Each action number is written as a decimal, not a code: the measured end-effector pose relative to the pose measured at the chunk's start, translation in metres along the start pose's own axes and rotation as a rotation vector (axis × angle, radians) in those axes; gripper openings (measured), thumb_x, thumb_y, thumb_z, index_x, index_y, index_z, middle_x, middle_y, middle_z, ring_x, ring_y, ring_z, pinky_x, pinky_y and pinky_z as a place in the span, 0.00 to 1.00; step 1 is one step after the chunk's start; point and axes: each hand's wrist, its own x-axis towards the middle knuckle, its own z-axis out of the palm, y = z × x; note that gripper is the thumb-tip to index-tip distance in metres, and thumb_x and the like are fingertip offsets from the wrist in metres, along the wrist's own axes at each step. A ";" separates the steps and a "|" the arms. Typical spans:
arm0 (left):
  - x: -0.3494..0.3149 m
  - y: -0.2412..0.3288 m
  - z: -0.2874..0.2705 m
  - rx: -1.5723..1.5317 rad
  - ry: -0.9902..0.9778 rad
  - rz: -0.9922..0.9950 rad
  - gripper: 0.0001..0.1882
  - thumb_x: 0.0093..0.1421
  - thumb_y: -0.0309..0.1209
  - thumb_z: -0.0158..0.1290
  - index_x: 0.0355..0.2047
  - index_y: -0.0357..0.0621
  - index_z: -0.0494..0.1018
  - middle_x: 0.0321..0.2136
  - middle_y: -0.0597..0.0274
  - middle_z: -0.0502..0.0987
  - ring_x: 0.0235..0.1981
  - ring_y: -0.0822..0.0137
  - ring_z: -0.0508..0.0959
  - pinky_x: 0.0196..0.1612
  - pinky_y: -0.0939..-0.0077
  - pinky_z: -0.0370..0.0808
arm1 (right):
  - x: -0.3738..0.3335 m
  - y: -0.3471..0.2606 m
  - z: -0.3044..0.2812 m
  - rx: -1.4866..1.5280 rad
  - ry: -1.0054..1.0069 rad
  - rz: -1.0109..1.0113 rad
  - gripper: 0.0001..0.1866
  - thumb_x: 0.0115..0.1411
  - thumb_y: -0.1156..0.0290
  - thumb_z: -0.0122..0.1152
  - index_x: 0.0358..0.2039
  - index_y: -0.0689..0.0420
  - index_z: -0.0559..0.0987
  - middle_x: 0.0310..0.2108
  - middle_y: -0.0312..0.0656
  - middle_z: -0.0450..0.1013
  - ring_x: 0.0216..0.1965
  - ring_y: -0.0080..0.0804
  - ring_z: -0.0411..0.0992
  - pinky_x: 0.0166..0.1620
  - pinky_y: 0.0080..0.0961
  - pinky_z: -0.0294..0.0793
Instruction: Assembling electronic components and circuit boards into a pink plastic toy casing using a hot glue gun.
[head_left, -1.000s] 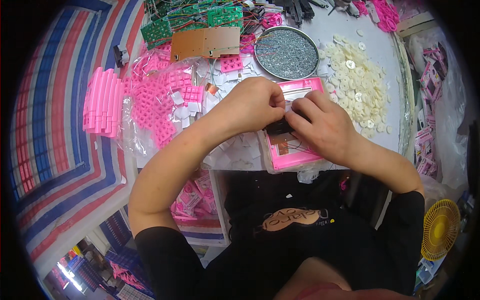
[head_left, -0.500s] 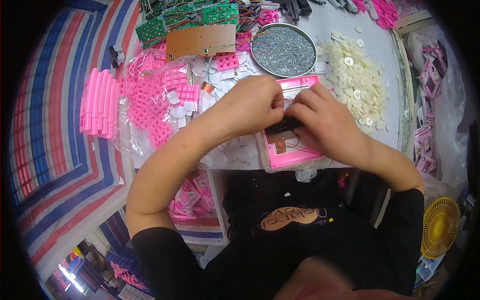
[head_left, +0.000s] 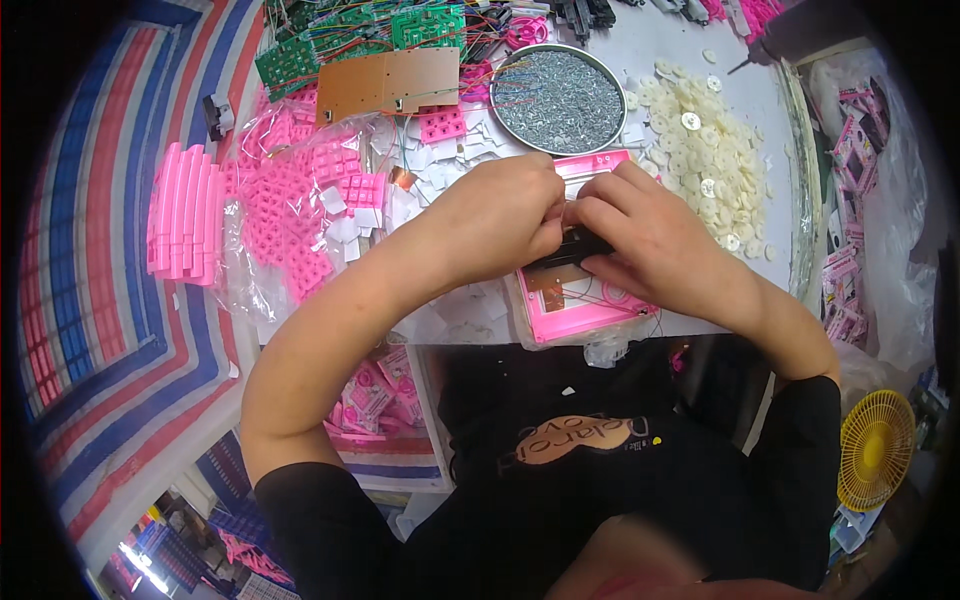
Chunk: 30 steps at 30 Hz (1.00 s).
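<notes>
On the white counter (head_left: pixel 655 38), a black part (head_left: pixel 572 248) is gripped by the right hand (head_left: pixel 660 232), crosswise over a pink case (head_left: pixel 578 322) and close by the left hand (head_left: pixel 508 210), whose grip cannot be told.

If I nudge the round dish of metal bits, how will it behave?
The dish probably feels heavy, being filled with small metal bits. Its wide, shallow shape suggests sliding over tipping. Loose bits could spill if tilted.
</notes>
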 end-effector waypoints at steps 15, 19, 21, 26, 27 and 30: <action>0.095 -0.049 0.008 0.497 0.263 -0.018 0.11 0.63 0.39 0.56 0.36 0.45 0.81 0.34 0.58 0.79 0.37 0.52 0.82 0.39 0.54 0.79 | 0.053 0.085 -0.104 0.964 0.664 -0.012 0.31 0.64 0.75 0.65 0.65 0.66 0.64 0.38 0.49 0.81 0.33 0.28 0.79 0.37 0.23 0.79; 0.102 -0.055 0.010 0.553 0.268 0.011 0.11 0.64 0.38 0.54 0.33 0.45 0.80 0.34 0.58 0.79 0.37 0.52 0.82 0.38 0.54 0.79 | 0.072 0.080 -0.105 1.097 0.428 0.048 0.34 0.61 0.77 0.67 0.66 0.65 0.64 0.40 0.49 0.81 0.37 0.34 0.81 0.42 0.29 0.80; 0.106 -0.058 0.014 0.580 0.298 0.003 0.11 0.64 0.38 0.54 0.31 0.46 0.79 0.34 0.58 0.79 0.36 0.52 0.82 0.38 0.55 0.79 | 0.074 0.062 -0.100 1.195 0.387 0.034 0.35 0.60 0.78 0.68 0.66 0.65 0.64 0.41 0.51 0.81 0.40 0.37 0.81 0.46 0.32 0.81; 0.089 -0.045 0.008 0.466 0.437 0.026 0.12 0.63 0.38 0.55 0.28 0.45 0.76 0.31 0.57 0.78 0.31 0.51 0.80 0.34 0.54 0.76 | 0.060 0.052 -0.087 1.175 0.425 -0.073 0.36 0.58 0.78 0.68 0.66 0.65 0.64 0.43 0.57 0.80 0.44 0.44 0.82 0.50 0.38 0.82; 0.076 -0.032 0.001 0.414 0.461 0.053 0.12 0.63 0.38 0.56 0.28 0.44 0.76 0.30 0.57 0.78 0.30 0.51 0.80 0.32 0.53 0.75 | 0.048 0.049 -0.082 1.113 0.472 -0.054 0.35 0.59 0.77 0.68 0.65 0.65 0.64 0.43 0.57 0.80 0.43 0.43 0.82 0.49 0.38 0.82; 0.021 0.016 -0.004 0.260 0.459 0.146 0.08 0.58 0.33 0.60 0.27 0.44 0.74 0.28 0.61 0.77 0.28 0.56 0.77 0.32 0.59 0.67 | 0.011 0.026 -0.053 1.069 0.573 -0.211 0.29 0.68 0.66 0.61 0.67 0.50 0.65 0.29 0.34 0.69 0.27 0.23 0.63 0.39 0.28 0.71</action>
